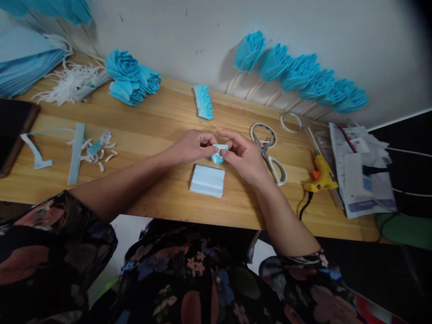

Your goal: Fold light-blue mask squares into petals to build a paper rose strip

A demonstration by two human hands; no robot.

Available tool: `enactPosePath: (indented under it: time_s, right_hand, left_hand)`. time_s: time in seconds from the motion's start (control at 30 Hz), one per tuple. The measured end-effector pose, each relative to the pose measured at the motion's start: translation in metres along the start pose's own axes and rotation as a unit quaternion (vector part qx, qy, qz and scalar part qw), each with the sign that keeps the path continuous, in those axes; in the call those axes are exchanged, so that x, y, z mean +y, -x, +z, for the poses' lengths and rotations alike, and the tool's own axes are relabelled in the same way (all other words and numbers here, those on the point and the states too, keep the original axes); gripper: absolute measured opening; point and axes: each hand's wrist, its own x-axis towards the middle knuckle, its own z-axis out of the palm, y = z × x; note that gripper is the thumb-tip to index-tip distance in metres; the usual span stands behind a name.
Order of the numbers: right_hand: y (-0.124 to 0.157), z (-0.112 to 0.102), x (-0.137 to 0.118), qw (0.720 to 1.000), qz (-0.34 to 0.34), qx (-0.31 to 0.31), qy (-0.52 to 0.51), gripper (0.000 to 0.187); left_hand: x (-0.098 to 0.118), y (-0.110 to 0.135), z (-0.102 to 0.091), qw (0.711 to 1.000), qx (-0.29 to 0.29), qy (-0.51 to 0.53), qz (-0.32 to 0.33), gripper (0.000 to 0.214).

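Between my two hands is a small folded piece of light blue and white material (218, 157), with white strips showing on it. My left hand (197, 146) pinches its left side between thumb and fingertips. On the other side, my right hand (245, 155) grips it with the thumb across the front. Just below lies a stack of pale rectangular sheets (207, 181) on the wooden table (158, 130). Farther back is a blue piece with a scalloped edge (204, 102). Scissors with white handles (278, 171) rest right of my right hand, partly over a tape roll (253, 130).
Several blue fabric flowers on sticks (300, 72) lean against the wall, and more flowers (126, 74) lie back left. Paper scraps (101, 148) and a pale strip (76, 155) are at left. A yellow glue gun (322, 174) with a cord sits right, near papers (364, 198).
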Motion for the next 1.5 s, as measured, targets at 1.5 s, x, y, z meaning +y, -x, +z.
enactPosePath:
  time_s: [1.5]
  right_hand:
    - [-0.001,-0.003,0.003,0.999,0.004,-0.021,-0.049,0.059]
  left_hand:
    - [-0.006,-0.003,-0.002,0.999,0.043,0.027,-0.004,0.016]
